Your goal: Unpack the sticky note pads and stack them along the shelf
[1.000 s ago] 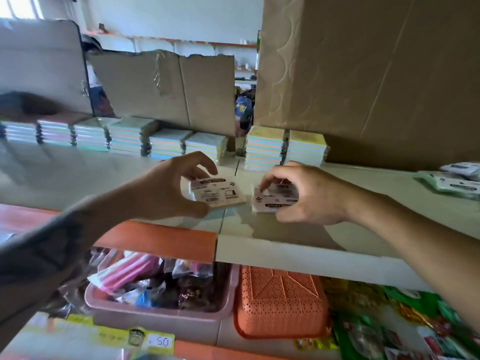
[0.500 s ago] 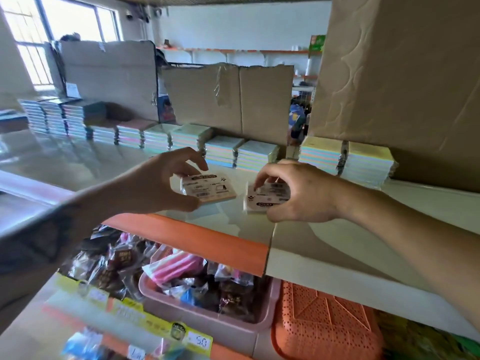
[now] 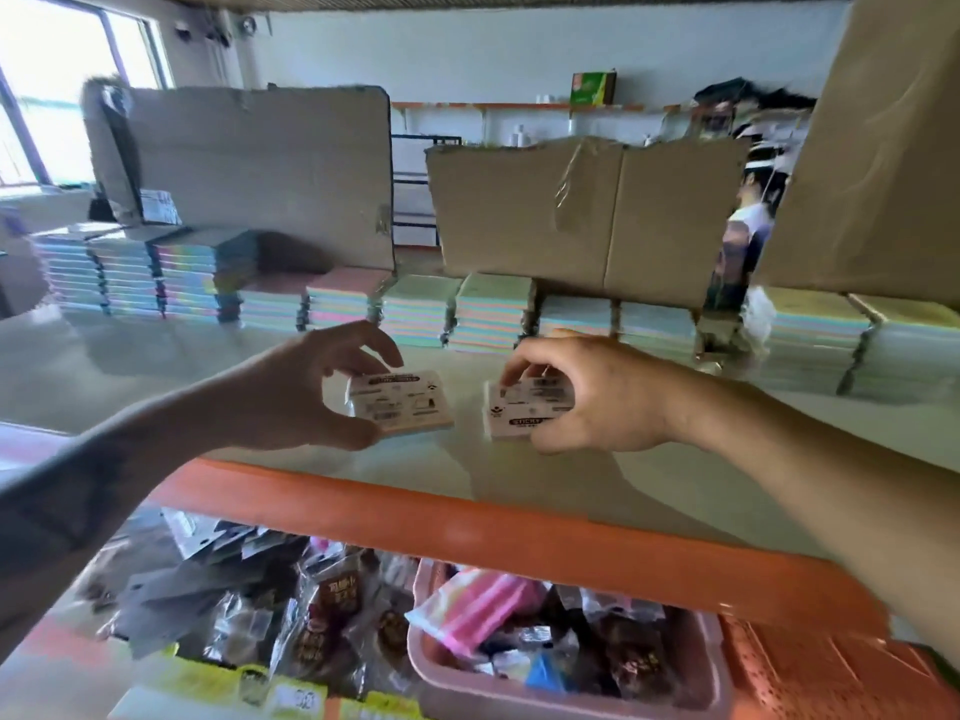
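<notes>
My left hand (image 3: 291, 394) pinches a sticky note pad (image 3: 402, 405) with a printed white label, held just above the pale shelf top (image 3: 156, 371). My right hand (image 3: 602, 394) grips a second labelled pad (image 3: 519, 410) a little to the right, at about the same height. Behind both hands a row of stacked pastel pads (image 3: 415, 309) runs along the back of the shelf. The stacks at the far left (image 3: 135, 272) are taller; two more stacks (image 3: 852, 345) stand at the right.
Torn cardboard sheets (image 3: 582, 210) and a tall carton (image 3: 883, 148) stand behind the stacks. An orange shelf edge (image 3: 467, 527) runs below my hands. Underneath are a pink bin of packets (image 3: 571, 683) and an orange basket (image 3: 831, 683). A person (image 3: 748, 231) is behind the cardboard.
Both hands keep hold of their pads. The view has swung left along the shelf, bringing the taller left stacks into sight.
</notes>
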Demonstrator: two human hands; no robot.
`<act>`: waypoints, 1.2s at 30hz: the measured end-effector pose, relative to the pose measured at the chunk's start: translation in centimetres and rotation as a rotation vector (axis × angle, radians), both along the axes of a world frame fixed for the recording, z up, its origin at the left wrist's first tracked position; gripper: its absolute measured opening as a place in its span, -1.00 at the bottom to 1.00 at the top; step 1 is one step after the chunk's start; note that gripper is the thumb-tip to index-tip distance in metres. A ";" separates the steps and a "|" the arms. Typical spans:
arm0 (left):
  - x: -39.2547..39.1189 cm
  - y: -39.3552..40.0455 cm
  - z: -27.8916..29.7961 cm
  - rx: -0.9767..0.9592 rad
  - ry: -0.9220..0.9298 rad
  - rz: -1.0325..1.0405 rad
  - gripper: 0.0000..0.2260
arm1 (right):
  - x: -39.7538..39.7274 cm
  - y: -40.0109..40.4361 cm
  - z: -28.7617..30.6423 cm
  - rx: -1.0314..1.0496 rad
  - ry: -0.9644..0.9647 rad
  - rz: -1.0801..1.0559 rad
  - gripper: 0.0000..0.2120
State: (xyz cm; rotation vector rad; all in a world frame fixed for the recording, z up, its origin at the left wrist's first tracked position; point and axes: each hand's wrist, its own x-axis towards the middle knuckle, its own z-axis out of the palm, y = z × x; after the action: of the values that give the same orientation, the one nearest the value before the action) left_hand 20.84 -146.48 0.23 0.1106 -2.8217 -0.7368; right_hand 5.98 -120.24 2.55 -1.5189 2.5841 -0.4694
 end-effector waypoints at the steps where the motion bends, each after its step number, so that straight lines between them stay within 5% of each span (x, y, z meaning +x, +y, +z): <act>1: 0.1 -1.4 -0.3 -0.008 0.006 -0.001 -0.42 | 0.5 -1.3 -0.2 0.003 -0.007 -0.009 -0.44; 13: 0.7 -5.3 -2.3 0.052 0.038 -0.182 -0.41 | 2.4 -4.6 -1.7 0.041 -0.017 -0.085 -0.43; 19: 0.6 -4.7 -1.1 0.423 0.093 -0.211 -0.51 | 5.2 -6.9 -1.4 -0.233 0.133 0.063 -0.42; 23: 0.9 -3.2 0.5 0.590 0.114 -0.201 -0.51 | 5.9 -8.5 -0.8 -0.472 0.131 0.092 -0.66; 27: 1.1 -2.6 0.7 0.825 0.120 -0.173 -0.51 | 5.5 -8.7 0.7 -0.553 -0.021 0.007 -0.84; 32: 1.1 -2.6 -0.4 0.916 0.131 -0.158 -0.53 | 4.6 -8.8 1.4 -0.706 -0.285 -0.057 -0.76; 36: 0.8 -2.3 -0.6 1.110 0.199 -0.126 -0.79 | 4.8 -9.2 0.8 -0.803 -0.521 -0.089 -0.81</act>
State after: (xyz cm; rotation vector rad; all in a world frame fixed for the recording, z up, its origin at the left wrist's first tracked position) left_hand 21.67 -148.78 -0.32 0.0266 -1.9258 -2.0882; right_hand 10.80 -129.40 3.39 -1.1763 2.1240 -1.7945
